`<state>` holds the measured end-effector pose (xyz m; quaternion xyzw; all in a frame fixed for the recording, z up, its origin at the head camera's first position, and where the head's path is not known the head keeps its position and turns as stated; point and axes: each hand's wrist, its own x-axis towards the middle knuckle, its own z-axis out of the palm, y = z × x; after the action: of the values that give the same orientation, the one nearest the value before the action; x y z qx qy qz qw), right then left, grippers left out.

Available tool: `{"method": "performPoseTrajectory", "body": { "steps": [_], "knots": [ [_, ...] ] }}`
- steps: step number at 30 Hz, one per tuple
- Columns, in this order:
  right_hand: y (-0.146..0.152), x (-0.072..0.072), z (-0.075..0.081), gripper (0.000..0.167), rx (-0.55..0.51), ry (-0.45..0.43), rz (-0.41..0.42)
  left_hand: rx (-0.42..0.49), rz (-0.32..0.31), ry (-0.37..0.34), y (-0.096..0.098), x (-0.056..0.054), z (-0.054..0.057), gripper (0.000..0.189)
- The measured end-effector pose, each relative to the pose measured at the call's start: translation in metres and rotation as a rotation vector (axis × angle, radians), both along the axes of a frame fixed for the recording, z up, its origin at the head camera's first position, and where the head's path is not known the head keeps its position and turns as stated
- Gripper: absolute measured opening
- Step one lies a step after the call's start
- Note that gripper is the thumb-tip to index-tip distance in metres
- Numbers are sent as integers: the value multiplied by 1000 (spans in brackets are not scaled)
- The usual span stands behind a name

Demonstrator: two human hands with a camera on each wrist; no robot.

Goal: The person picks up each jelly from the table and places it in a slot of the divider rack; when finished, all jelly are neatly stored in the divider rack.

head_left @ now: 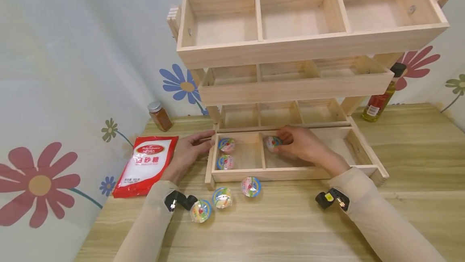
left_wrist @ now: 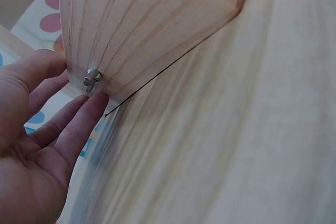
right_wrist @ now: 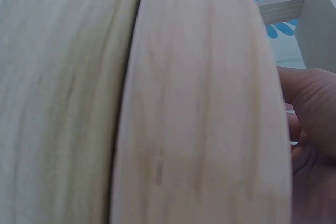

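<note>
My right hand point(head_left: 303, 145) pinches a small jelly cup point(head_left: 273, 143) just right of the divider in the bottom tier of a wooden rack point(head_left: 290, 175). In the right wrist view, the tier's front board hides the cup and most of the fingers. Two jelly cups point(head_left: 226, 162) sit in the left compartment. My left hand point(head_left: 190, 151) reaches to the rack's left end. Its fingertips touch the side panel point(left_wrist: 152, 30) beside a metal bolt point(left_wrist: 91, 77), fingers loosely extended. Three more jelly cups point(head_left: 222, 198) lie on the table before the rack.
A red and white sugar bag point(head_left: 147, 165) lies left of the rack. Behind it stands a spice jar point(head_left: 160, 116) with a grey lid. A dark-capped bottle point(head_left: 379, 100) stands at the back right. The rack's upper tiers point(head_left: 312, 46) overhang the bottom one.
</note>
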<state>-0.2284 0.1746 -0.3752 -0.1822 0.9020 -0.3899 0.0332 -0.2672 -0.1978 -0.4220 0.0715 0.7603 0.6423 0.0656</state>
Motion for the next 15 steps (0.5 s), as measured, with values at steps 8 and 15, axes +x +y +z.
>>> {"method": "performPoseTrajectory", "body": {
  "steps": [8, 15],
  "knots": [
    [9, 8, 16, 48, 23, 28, -22, -20, -10, 3, 1, 0, 1, 42],
    [8, 10, 18, 45, 15, 35, -14, -12, 3, -3, 0, 1, 1, 42]
  ]
}}
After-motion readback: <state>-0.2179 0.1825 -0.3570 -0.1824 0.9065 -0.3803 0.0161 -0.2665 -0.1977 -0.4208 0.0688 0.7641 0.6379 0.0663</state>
